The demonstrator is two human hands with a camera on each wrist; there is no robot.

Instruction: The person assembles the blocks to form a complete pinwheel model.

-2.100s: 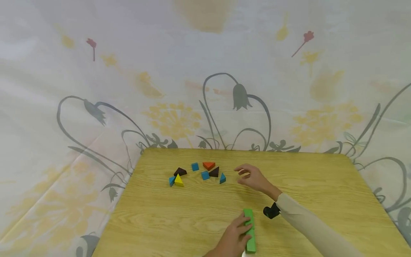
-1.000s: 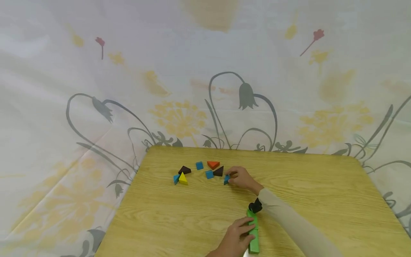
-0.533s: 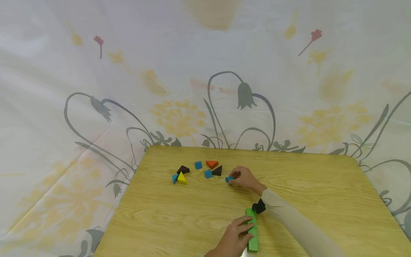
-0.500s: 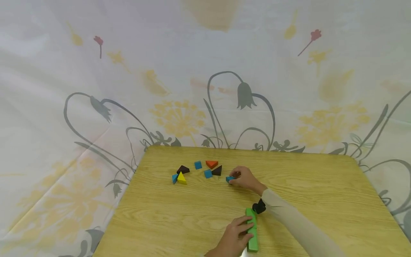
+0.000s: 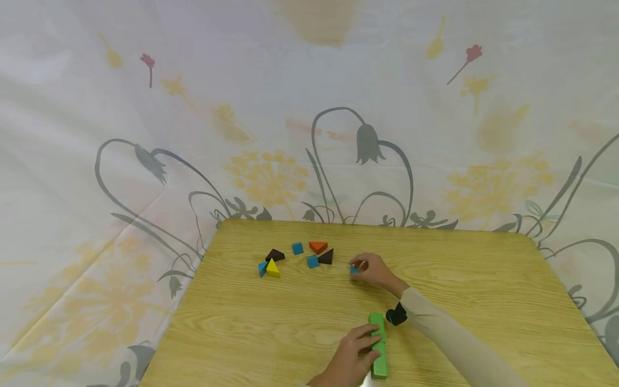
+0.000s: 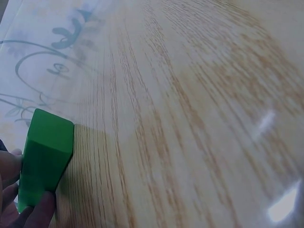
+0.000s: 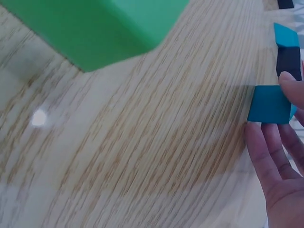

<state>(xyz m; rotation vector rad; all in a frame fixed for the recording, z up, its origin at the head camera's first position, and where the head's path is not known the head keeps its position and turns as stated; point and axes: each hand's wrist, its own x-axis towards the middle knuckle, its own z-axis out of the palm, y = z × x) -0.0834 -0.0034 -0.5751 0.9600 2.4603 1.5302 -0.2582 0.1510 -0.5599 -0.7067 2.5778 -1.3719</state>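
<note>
My right hand [image 5: 376, 272] pinches a small blue triangular block [image 7: 269, 105] between thumb and fingers, close over the table. In the head view most of that block is behind the fingers. Nearer the front, my left hand [image 5: 349, 357] grips two long green blocks [image 5: 379, 360] that stand end to end in a row. The left wrist view shows one green block [image 6: 46, 147] with fingertips on both of its sides. A large green block edge [image 7: 118, 33] also fills the top left of the right wrist view.
Left of my right hand lie a dark triangular block [image 5: 326, 257], a blue cube [image 5: 312, 262], a red triangular block [image 5: 318, 246] and another blue block [image 5: 297, 248]. Farther left sit a yellow triangular block [image 5: 273, 268], a blue one [image 5: 262, 269] and a dark one [image 5: 275, 255].
My right hand reached left to the blue triangular block, took hold of it, turned it and drew it slightly right. My left hand has stayed on the green blocks.
</note>
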